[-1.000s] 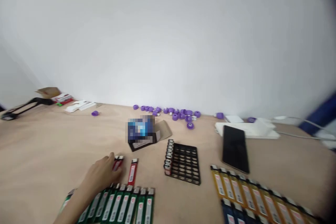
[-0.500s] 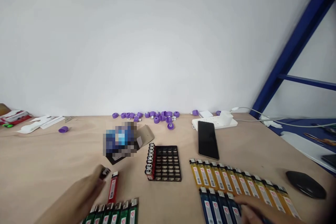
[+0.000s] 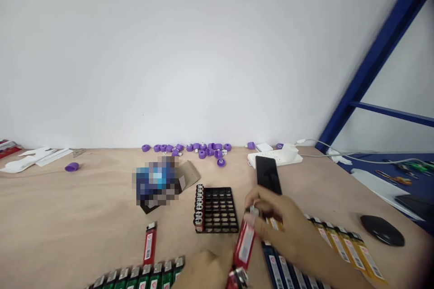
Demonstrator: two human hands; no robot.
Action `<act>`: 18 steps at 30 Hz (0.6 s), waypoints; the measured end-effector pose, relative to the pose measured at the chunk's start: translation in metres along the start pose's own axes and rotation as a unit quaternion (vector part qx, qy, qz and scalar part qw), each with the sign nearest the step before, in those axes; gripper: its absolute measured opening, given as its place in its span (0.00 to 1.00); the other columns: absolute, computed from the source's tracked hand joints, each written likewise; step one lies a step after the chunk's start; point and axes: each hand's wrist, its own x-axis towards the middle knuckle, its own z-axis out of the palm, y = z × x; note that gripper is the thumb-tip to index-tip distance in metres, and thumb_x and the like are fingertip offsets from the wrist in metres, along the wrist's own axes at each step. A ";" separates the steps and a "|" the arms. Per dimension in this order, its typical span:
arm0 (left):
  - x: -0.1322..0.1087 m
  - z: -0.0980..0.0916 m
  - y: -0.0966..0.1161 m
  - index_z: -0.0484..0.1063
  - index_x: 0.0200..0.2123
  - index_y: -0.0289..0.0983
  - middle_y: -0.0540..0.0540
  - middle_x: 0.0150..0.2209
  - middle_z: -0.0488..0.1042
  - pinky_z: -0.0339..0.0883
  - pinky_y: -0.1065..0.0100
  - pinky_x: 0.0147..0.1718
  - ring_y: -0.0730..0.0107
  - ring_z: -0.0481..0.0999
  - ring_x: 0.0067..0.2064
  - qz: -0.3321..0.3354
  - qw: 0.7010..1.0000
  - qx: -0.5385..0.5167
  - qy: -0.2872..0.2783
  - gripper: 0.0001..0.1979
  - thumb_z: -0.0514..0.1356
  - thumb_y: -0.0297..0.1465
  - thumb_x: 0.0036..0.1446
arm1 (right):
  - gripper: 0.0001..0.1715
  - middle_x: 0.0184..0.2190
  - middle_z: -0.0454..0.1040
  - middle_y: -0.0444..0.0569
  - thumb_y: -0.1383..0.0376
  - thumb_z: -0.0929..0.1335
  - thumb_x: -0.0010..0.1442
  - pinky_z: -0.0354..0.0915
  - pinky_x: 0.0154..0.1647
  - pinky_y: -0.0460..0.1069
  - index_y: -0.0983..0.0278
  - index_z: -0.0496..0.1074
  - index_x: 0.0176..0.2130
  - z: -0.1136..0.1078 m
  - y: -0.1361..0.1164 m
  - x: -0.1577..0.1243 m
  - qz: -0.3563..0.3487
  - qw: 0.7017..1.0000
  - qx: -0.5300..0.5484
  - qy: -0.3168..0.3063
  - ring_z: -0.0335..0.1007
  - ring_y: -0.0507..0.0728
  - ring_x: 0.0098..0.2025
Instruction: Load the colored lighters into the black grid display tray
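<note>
Both hands have been brought together near the black plastic grid tray (image 3: 219, 230); half a second earlier, the left hand (image 3: 205, 268) was held near the pixelated box (image 3: 156, 183) and the right hand (image 3: 290, 223) was by the translucent blue lighters (image 3: 276, 271). A red plastic lighter with a metal top (image 3: 244, 246) is now gripped, tilted, between the right hand's thumb and fingers, just right of the tray; a handover seems under way. A second red lighter (image 3: 233, 280) is seen beside the left hand, but its grip cannot be told, as that hand is blurred and cut off. One loose red lighter (image 3: 149, 244) is left on the table (image 3: 84, 226). In the tray, only the left column is filled, with upright red lighters (image 3: 199, 226). White labels with barcodes are borne by the loose lighters; no wording can be read.
</note>
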 end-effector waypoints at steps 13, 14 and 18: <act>0.029 -0.054 -0.060 0.48 0.70 0.38 0.39 0.40 0.82 0.72 0.58 0.37 0.48 0.81 0.41 -0.028 0.980 0.149 0.132 0.40 0.48 0.19 0.53 | 0.08 0.24 0.75 0.45 0.70 0.64 0.62 0.60 0.28 0.47 0.63 0.72 0.33 0.030 0.052 0.127 -0.021 0.994 -0.109 -0.008 0.70 0.54 0.27; 0.030 -0.053 -0.063 0.49 0.70 0.38 0.38 0.39 0.82 0.72 0.57 0.36 0.47 0.81 0.41 -0.034 0.980 0.154 0.122 0.40 0.48 0.19 0.52 | 0.08 0.23 0.74 0.45 0.70 0.64 0.62 0.59 0.28 0.47 0.64 0.73 0.32 0.031 0.055 0.131 -0.026 0.992 -0.122 -0.012 0.69 0.54 0.26; 0.030 -0.048 -0.067 0.52 0.69 0.39 0.40 0.36 0.82 0.74 0.57 0.37 0.50 0.82 0.40 -0.025 0.982 0.131 0.134 0.41 0.48 0.20 0.50 | 0.09 0.24 0.74 0.46 0.70 0.65 0.62 0.55 0.29 0.47 0.66 0.74 0.33 0.033 0.065 0.145 -0.049 0.985 -0.161 -0.031 0.67 0.54 0.27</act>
